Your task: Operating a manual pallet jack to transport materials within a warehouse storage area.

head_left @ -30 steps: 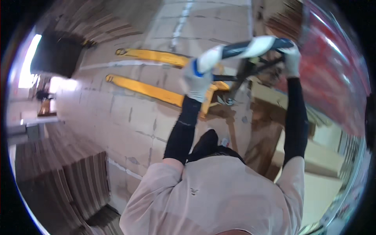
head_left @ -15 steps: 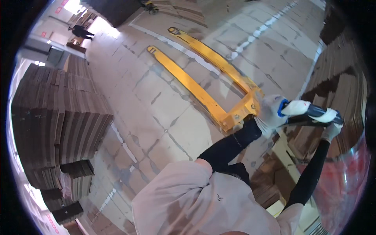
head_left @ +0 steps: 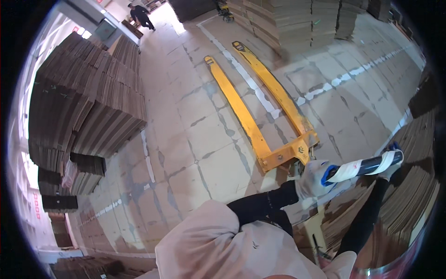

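Observation:
A yellow pallet jack (head_left: pixel 283 156) lies ahead of me, its two long forks pointing away to the upper left. Its handle (head_left: pixel 367 166) is a black bar wound with white wrapping, to the right of the forks. My left hand (head_left: pixel 315 179), in a pale glove with a blue cuff edge, grips the bar's left end. Around the right end closes my right hand (head_left: pixel 389 171), also gloved, with its fingers partly hidden by the bar. Black sleeves cover both forearms.
Tall stacks of flat cardboard (head_left: pixel 88 102) stand at the left, with more cardboard stacks (head_left: pixel 297 23) at the far side. Further cardboard (head_left: pixel 404 209) lies close at my right. A person in dark clothes (head_left: pixel 141 16) is far off at upper left. White lines mark the tiled floor (head_left: pixel 200 162).
The view has swung, so more far cardboard stacks show. Within the picture, the forks sit further right and the handle lower. Both hands keep their hold on the handle.

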Motion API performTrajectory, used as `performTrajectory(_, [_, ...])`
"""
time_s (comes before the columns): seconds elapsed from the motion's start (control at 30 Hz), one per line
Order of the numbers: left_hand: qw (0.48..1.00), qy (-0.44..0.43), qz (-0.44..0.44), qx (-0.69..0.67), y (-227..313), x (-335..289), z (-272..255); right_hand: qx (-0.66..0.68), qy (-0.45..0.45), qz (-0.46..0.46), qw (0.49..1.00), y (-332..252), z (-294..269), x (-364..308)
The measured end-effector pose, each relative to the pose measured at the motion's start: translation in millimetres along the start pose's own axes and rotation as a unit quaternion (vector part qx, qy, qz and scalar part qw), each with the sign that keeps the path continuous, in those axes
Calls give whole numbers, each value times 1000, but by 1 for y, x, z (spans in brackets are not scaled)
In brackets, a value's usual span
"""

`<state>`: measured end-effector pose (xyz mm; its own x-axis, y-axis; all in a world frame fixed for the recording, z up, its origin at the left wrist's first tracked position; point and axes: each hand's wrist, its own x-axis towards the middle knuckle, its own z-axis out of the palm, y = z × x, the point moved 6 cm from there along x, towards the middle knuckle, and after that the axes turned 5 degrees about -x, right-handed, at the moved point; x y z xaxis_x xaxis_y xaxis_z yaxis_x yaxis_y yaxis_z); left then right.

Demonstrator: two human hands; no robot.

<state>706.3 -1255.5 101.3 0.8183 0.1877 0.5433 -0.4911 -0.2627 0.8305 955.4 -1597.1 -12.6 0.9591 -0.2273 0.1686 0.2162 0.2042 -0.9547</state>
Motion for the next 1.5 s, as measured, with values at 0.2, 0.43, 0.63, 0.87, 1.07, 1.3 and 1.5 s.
performTrajectory(0.2, [994, 70, 6, 84, -27, 7, 10, 7, -83, 37, 996, -1, 121, 37])
performTrajectory(0.43, [990, 102, -17, 93, -44, 44, -7, 21, -201, 65, 977, 50, 210, 105])
performTrajectory(0.63, [983, 140, -5, 123, -64, 65, -29, -5, -263, 44, 964, 64, 294, 125])
performTrajectory(0.87, [967, 204, -36, 147, -87, 93, -64, 111, -346, 101, 926, 95, 395, 139])
performTrajectory(1.07, [904, 325, -44, 274, -97, 99, -121, 111, -356, -12, 928, 110, 466, 125])
performTrajectory(1.3, [820, 504, -154, 222, -157, 87, -201, -1, -426, -174, 888, 95, 553, 97])
performTrajectory(1.5, [808, 513, -129, 260, -171, 117, -256, 69, -419, -58, 903, 126, 613, 99])
